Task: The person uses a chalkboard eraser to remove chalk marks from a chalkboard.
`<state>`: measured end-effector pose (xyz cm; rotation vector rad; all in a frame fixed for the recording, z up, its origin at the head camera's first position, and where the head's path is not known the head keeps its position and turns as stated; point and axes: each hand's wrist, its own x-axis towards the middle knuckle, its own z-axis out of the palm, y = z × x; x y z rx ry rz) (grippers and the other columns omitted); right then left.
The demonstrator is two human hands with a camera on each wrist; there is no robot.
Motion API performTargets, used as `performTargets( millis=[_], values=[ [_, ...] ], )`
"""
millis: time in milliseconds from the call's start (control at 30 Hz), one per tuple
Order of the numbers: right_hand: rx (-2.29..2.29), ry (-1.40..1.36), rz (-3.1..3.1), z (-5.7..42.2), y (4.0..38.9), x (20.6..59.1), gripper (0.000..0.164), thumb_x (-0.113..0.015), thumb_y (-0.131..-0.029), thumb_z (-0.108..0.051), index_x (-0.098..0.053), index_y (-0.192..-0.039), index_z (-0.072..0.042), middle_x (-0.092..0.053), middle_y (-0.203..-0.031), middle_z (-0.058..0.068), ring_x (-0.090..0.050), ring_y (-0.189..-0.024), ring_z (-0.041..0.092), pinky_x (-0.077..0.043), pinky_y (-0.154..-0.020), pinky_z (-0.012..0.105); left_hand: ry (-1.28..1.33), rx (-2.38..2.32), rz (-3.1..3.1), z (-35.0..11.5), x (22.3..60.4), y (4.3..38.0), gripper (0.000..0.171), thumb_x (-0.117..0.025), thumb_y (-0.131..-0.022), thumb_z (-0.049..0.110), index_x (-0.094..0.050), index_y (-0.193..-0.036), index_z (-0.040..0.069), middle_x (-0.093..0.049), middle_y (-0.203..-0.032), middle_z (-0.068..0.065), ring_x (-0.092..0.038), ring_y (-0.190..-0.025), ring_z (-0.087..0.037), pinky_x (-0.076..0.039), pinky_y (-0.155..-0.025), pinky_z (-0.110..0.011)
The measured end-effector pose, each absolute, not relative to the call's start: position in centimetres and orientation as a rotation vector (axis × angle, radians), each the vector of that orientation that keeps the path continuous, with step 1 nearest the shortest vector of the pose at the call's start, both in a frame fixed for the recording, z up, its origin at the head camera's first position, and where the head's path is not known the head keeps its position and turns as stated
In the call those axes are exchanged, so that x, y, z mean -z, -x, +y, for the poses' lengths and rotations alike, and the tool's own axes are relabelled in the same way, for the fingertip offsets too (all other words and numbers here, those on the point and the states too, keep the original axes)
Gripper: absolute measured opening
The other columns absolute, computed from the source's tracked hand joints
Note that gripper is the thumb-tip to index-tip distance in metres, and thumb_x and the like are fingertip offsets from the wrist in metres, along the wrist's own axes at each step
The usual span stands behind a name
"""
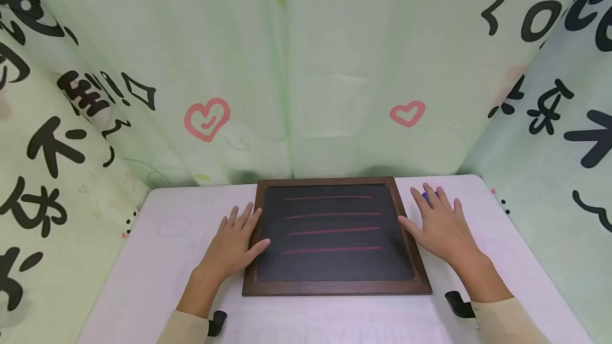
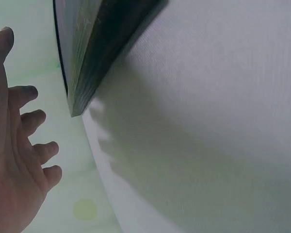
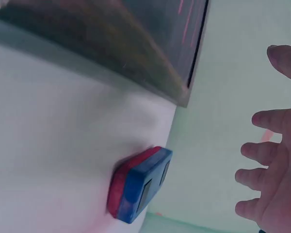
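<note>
Black, brown-framed rectangular board (image 1: 334,241) wants even handling

The left hand (image 1: 232,246) spreads straight, empty fingers above the board's left side. Between the hands, the board lies on the white table (image 1: 162,264). The right hand (image 1: 441,227), likewise spread and empty, hovers over its right side, near a blue-and-red block (image 3: 138,187). Matched pressure both sides would probably steady the board best.

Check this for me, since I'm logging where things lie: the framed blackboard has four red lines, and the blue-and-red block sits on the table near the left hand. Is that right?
Not quite: the blue-and-red block sits on the table near the right hand, as the right wrist view shows. The framed blackboard does have four red lines.
</note>
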<state>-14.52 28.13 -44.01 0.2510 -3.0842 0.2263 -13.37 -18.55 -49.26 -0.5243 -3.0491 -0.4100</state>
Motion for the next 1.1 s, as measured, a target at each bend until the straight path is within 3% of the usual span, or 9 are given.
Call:
performTargets(
  millis=[400, 667, 867, 1100],
  values=[
    [-0.168, -0.233, -3.076, 31.0, 16.0, 45.2, 0.08, -0.06, -0.097, -0.053, -0.044, -0.152, 0.004, -0.038, -0.155, 0.037, -0.036, -0.14, 0.061, -0.026, -0.109, 0.082, 0.596, 0.367, -3.085, -19.7, 50.2, 13.8, 0.077, -0.05, -0.102, 0.06, -0.036, -0.162, 0.013, -0.027, -0.171, -0.012, -0.026, -0.153, -0.051, -0.027, -0.121, -0.067],
    [-0.199, -0.232, -3.017, 33.0, 16.8, 46.3, 0.079, -0.063, -0.095, -0.049, -0.047, -0.148, 0.007, -0.042, -0.15, 0.038, -0.045, -0.132, 0.059, -0.04, -0.103, 0.076, 0.637, 0.367, -3.111, -19.7, 50.0, 13.6, 0.075, -0.05, -0.103, 0.057, -0.037, -0.161, 0.01, -0.028, -0.17, -0.013, -0.029, -0.153, -0.05, -0.028, -0.12, -0.067],
    [-0.267, -0.162, -3.053, 34.1, 17.4, 47.1, 0.086, -0.064, -0.095, -0.056, -0.042, -0.15, 0.007, -0.038, -0.149, 0.04, -0.044, -0.126, 0.064, -0.043, -0.093, 0.08, 0.659, 0.361, -3.102, -19.9, 50.5, 13.7, 0.075, -0.05, -0.103, 0.056, -0.037, -0.162, 0.012, -0.027, -0.171, -0.011, -0.028, -0.153, -0.049, -0.028, -0.12, -0.067],
    [-0.336, -0.015, -3.127, 35.3, 18.0, 47.9, 0.101, -0.065, -0.093, -0.062, -0.032, -0.151, 0.014, -0.037, -0.139, 0.046, -0.043, -0.115, 0.064, -0.044, -0.088, 0.079, 0.667, 0.413, -3.062, -20.0, 51.1, 13.8, 0.071, -0.053, -0.104, 0.051, -0.038, -0.161, 0.012, -0.03, -0.17, -0.011, -0.031, -0.152, -0.05, -0.03, -0.118, -0.069]
  ],
)
